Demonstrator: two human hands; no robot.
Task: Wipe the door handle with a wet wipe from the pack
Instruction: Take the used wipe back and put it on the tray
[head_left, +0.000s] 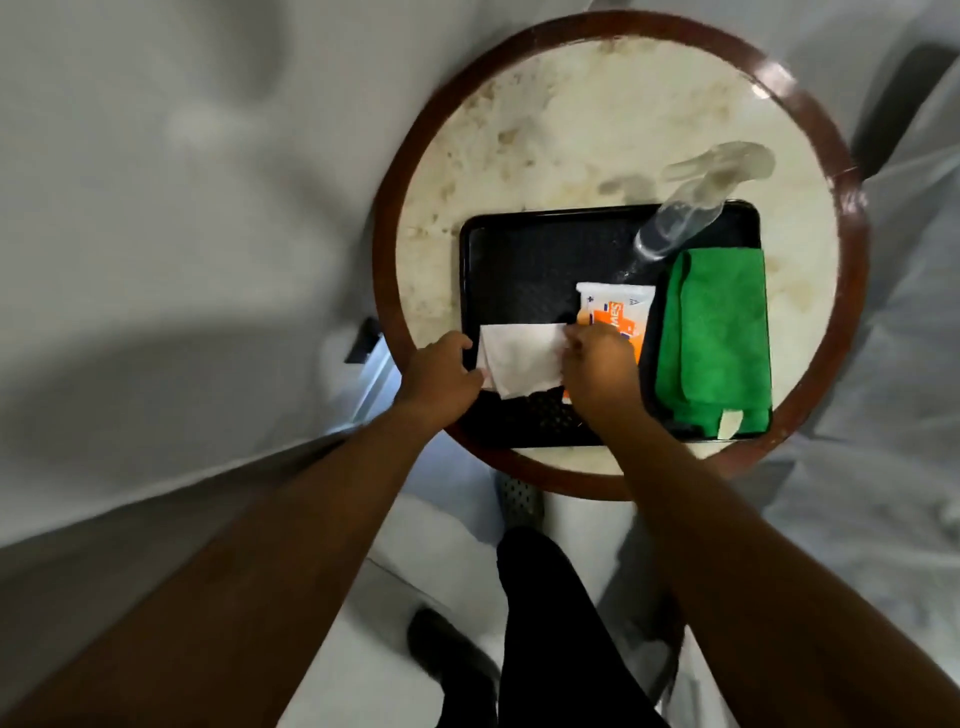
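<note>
A white wet wipe (522, 358) is stretched flat between my two hands above the front of a black tray (519, 249). My left hand (441, 376) pinches its left edge and my right hand (597, 369) pinches its right edge. Under my right hand lies the white and orange wipes pack (615, 306), partly covered by that hand. No door handle is in view.
The tray sits on a round marble table with a dark wooden rim (387, 218). A folded green cloth (719, 332) lies at the tray's right side. A clear spray bottle (691, 208) stands at the tray's back right. My dark-trousered leg (550, 623) is below the table.
</note>
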